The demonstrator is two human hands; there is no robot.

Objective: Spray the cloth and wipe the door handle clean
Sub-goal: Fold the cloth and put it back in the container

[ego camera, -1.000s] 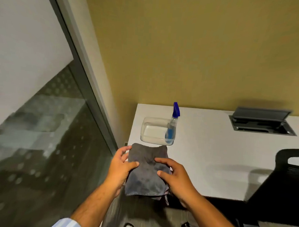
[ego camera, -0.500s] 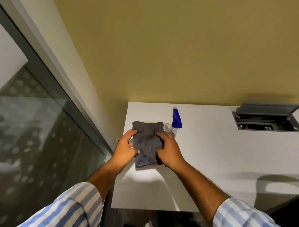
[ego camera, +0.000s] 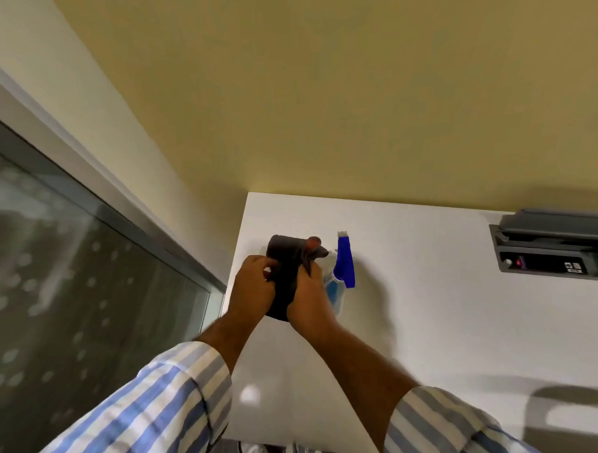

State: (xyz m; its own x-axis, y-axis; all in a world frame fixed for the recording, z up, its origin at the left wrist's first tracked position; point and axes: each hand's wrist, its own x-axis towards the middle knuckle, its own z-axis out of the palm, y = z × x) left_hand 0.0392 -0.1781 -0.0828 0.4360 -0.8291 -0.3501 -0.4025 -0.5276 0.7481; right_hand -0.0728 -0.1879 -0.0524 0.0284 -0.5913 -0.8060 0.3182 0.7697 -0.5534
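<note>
A frosted glass panel point(ego camera: 65, 284) fills the left side, just beside the left edge of the white desk point(ego camera: 440, 335). Near the desk's far left corner, the left hand point(ego camera: 254, 284) is closed on the left edge of the dark grey cloth point(ego camera: 283, 277), which is bunched and held above the surface. The right hand point(ego camera: 309, 304) pinches its right edge. Just right of the cloth stands a spray bottle point(ego camera: 343, 272) with a blue trigger head. At the far right edge an open cable box point(ego camera: 557, 251) is set into the desk.
</note>
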